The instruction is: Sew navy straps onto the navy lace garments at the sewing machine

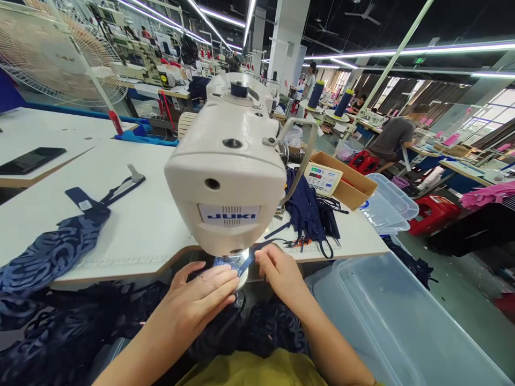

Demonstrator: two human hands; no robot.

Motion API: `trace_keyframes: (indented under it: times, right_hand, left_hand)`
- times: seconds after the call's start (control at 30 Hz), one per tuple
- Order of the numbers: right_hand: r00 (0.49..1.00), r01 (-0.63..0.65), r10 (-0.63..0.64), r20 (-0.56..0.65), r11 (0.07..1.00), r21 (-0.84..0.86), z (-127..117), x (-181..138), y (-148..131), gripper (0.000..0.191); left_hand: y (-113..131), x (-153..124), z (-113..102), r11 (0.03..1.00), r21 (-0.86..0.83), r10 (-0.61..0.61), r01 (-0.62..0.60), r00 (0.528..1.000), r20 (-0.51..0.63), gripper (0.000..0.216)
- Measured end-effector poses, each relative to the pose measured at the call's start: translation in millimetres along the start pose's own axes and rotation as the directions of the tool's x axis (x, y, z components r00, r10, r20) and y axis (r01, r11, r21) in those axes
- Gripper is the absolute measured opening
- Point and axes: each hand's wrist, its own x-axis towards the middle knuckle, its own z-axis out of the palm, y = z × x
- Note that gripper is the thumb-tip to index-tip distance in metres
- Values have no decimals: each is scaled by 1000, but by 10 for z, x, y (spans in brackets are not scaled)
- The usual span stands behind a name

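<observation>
A white sewing machine (227, 182) marked JUKI stands right ahead of me. Blue patterned fabric (222, 261) lies on its small bed under the head. My left hand (201, 295) rests over that fabric, fingers stretched flat and the thumb apart. A navy strap (250, 257) runs slantwise from the bed past my right hand (279, 271), whose thumb and forefinger pinch it. The needle area is hidden behind the machine head. At the left, a navy patterned bra (60, 249) hangs partly over the edge of the white table (132, 225).
Navy straps (306, 209) are heaped right of the machine, by a control panel (322, 179) and a cardboard box (350, 177). A clear plastic bin (402, 316) stands at my right. A phone (32, 161) lies far left, near a fan (64, 53). Dark garments (68, 332) fill the space below.
</observation>
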Motion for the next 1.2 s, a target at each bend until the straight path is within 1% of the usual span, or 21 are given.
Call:
trace_keyframes:
  times: [0.03,0.07,0.1,0.17,0.23,0.3,0.37,0.43,0.53,0.63,0.77,1.03,1.13,1.2]
  right_hand:
    - [996,-46,39,78,996,82,43,-15,46,38]
    - [989,-84,60,136,980,178,93,-22,83,39]
    - [985,-112,69,156,953,283,148,-19,108,35]
    - [992,-124,91,92,867,482,259,7,114,28]
    - [993,-111,114,35,771,627,352,42,72,32]
    - [991,-90,132,-5,701,707,420,65,11,30]
    - [987,-61,150,-50,653,755,467,68,-43,28]
    - [984,-45,164,-69,604,796,502,57,-83,28]
    - [978,-18,179,-102,568,823,541,39,-118,27]
    - [968,-27,217,-127,592,806,559,35,-127,28]
    - [964,-62,243,-111,608,791,553,36,-116,30]
    - [963,-66,246,-115,624,779,552,34,-130,27]
    - [963,-76,249,-107,626,776,537,32,-139,26]
    - [970,-84,228,-85,643,761,501,46,-137,26]
  left_hand:
    - [1,-8,7,1000,2,-2,2,1000,-6,23]
    - [1,-17,13,1000,0,-5,5,1000,-3,24]
    - [1,-26,19,1000,-6,-7,7,1000,5,25]
    - [1,-41,25,999,-27,-26,26,999,24,27]
    - [5,-54,26,996,-61,-56,59,998,42,29]
    - [16,-70,28,987,-109,-110,116,992,54,30]
    - [32,-86,34,970,-155,-179,187,982,61,31]
    - [47,-97,38,956,-178,-226,233,972,61,30]
    - [59,-96,38,962,-168,-207,214,976,63,30]
    - [61,-88,38,980,-124,-154,157,987,38,33]
    - [76,-82,47,992,-57,-108,110,994,28,35]
    - [71,-3,30,999,20,-41,42,999,-7,26]
    - [57,30,13,998,42,-54,54,999,-3,24]
    - [59,38,7,997,40,-69,69,998,12,25]
